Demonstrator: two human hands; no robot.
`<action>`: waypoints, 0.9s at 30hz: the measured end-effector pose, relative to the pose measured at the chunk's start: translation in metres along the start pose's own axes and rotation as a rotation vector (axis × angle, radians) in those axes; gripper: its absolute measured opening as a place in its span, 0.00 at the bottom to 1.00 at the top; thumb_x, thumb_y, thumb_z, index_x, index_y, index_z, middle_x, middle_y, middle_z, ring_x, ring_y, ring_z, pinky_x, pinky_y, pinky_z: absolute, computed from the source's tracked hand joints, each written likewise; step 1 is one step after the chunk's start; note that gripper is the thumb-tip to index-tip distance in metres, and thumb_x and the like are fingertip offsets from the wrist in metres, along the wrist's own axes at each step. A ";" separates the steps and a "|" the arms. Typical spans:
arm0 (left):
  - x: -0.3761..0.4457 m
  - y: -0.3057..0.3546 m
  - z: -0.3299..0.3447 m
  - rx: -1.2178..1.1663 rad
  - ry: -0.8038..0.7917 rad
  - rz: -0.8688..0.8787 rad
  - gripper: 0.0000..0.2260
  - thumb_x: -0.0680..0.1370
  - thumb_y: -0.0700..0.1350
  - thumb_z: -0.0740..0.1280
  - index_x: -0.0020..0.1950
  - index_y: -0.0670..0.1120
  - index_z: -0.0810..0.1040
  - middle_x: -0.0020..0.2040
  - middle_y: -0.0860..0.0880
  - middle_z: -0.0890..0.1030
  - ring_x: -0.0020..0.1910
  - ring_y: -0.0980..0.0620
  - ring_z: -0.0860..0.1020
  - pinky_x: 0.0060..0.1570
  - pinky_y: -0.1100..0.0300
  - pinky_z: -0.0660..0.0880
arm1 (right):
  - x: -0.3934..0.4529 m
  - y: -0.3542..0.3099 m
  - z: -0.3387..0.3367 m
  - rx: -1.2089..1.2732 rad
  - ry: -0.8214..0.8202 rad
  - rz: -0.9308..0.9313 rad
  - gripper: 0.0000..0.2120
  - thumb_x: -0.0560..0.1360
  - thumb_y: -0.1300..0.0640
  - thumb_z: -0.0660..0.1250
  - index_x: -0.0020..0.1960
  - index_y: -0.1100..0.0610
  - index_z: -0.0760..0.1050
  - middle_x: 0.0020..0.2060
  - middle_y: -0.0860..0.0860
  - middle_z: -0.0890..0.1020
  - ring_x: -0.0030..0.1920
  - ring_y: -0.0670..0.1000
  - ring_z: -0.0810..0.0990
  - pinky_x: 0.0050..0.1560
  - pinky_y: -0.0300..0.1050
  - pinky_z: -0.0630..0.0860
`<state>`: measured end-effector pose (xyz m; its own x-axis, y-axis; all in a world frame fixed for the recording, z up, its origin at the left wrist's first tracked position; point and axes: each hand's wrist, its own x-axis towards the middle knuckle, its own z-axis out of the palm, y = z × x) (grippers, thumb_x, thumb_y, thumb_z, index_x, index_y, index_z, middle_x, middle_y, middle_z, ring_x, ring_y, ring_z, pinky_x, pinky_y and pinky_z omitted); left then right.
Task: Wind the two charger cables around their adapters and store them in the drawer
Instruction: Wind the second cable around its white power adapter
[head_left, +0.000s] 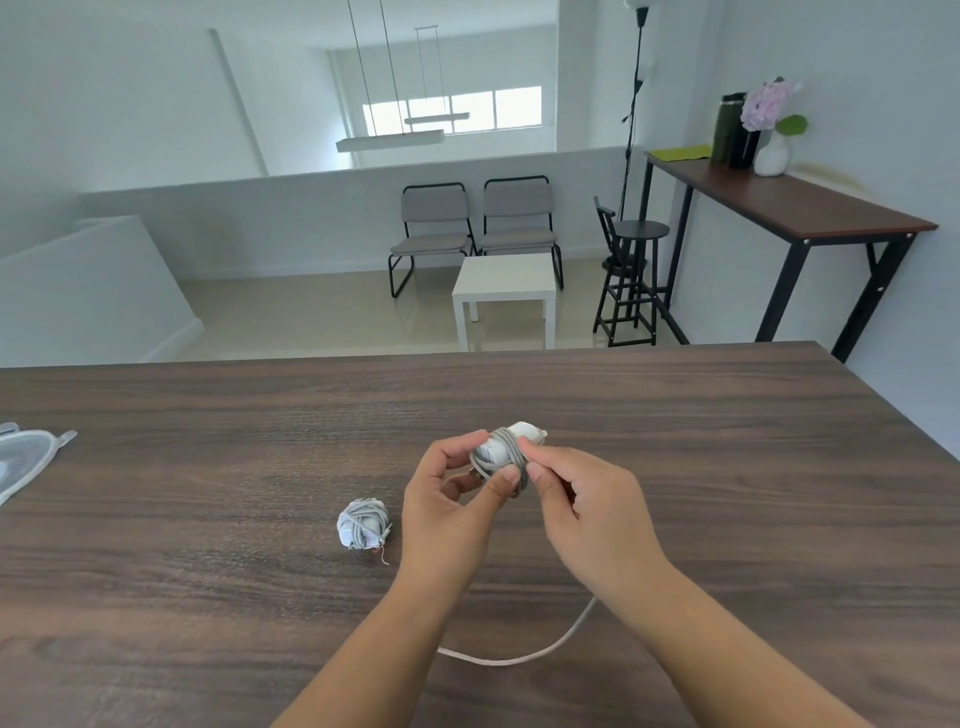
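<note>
A white adapter (519, 435) with grey cable turns around its middle is held above the dark wooden table (208, 467). My left hand (452, 499) grips it from the left, thumb on the wound turns. My right hand (587, 499) pinches the cable against it from the right. A loose length of the cable (519, 657) hangs below my forearms in a loop over the table. A second white adapter (362, 524), fully wrapped in its grey cable, lies on the table left of my left hand. No drawer is in view.
A white-rimmed pouch or tray (26, 457) pokes in at the table's left edge. Beyond the far table edge stand two grey chairs (475, 228), a small white table (506, 286), a black stool (631, 275) and a high side table (789, 202) with bottles and flowers.
</note>
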<state>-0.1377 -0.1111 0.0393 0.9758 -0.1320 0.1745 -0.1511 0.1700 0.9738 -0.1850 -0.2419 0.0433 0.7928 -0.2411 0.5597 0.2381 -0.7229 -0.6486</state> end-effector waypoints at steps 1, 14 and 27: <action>-0.002 0.001 0.002 -0.039 -0.003 -0.019 0.15 0.72 0.32 0.73 0.54 0.47 0.79 0.43 0.58 0.84 0.42 0.50 0.83 0.46 0.53 0.81 | -0.001 0.000 0.000 0.038 0.016 0.012 0.14 0.75 0.55 0.63 0.58 0.50 0.81 0.47 0.43 0.85 0.47 0.43 0.82 0.48 0.37 0.76; -0.004 0.003 -0.004 -0.592 -0.190 -0.402 0.20 0.72 0.44 0.68 0.63 0.39 0.76 0.48 0.45 0.83 0.40 0.55 0.82 0.35 0.66 0.80 | -0.015 0.014 -0.009 0.360 -0.107 0.289 0.07 0.73 0.55 0.71 0.37 0.48 0.83 0.27 0.43 0.80 0.30 0.41 0.74 0.35 0.33 0.70; 0.000 0.006 -0.041 0.101 -0.581 -0.260 0.13 0.72 0.38 0.74 0.55 0.48 0.82 0.49 0.45 0.81 0.43 0.48 0.79 0.40 0.60 0.79 | 0.032 0.028 -0.042 -0.190 -0.662 0.040 0.05 0.75 0.50 0.67 0.44 0.46 0.82 0.36 0.41 0.83 0.38 0.40 0.78 0.41 0.37 0.75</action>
<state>-0.1325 -0.0702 0.0393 0.7418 -0.6690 -0.0465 0.0372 -0.0282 0.9989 -0.1766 -0.2974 0.0647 0.9891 0.1324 0.0651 0.1468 -0.8373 -0.5267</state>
